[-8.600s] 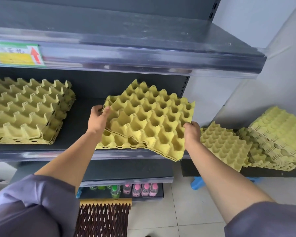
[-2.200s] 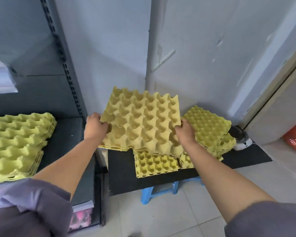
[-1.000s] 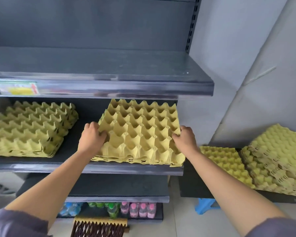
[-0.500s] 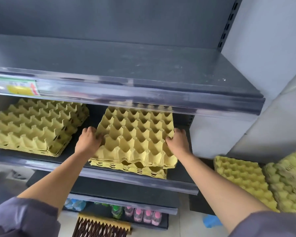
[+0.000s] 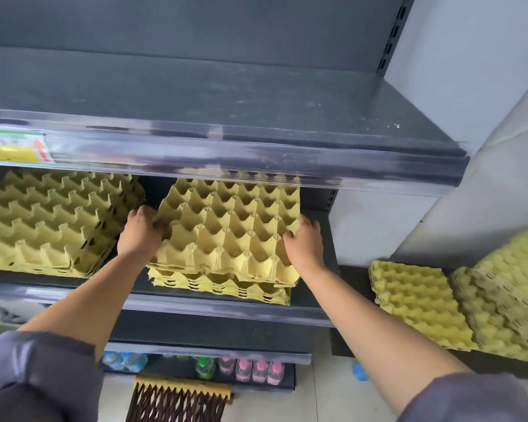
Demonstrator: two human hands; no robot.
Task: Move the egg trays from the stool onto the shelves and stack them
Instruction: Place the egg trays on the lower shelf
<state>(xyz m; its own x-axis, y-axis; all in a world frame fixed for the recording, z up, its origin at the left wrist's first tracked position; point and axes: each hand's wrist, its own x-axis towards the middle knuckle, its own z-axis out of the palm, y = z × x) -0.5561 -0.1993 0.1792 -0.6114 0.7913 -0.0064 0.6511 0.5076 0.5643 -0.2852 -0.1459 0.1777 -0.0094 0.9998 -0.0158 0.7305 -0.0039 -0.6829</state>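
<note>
A yellow egg tray lies on top of a short stack of egg trays on the middle shelf. My left hand grips its left edge with curled fingers. My right hand holds its right edge, fingers over the rim. A taller stack of trays sits further left on the same shelf. To the right, more yellow trays and a bigger heap rest on a dark board over the blue stool.
The upper shelf overhangs the trays, with a yellow price label at its left. Bottles stand on the lowest shelf and a brown lattice rack sits on the floor. A grey wall stands to the right.
Both hands carried a tray from the stool over to the shelf and set it down on the right stack. It now sits deeper under the upper shelf.
</note>
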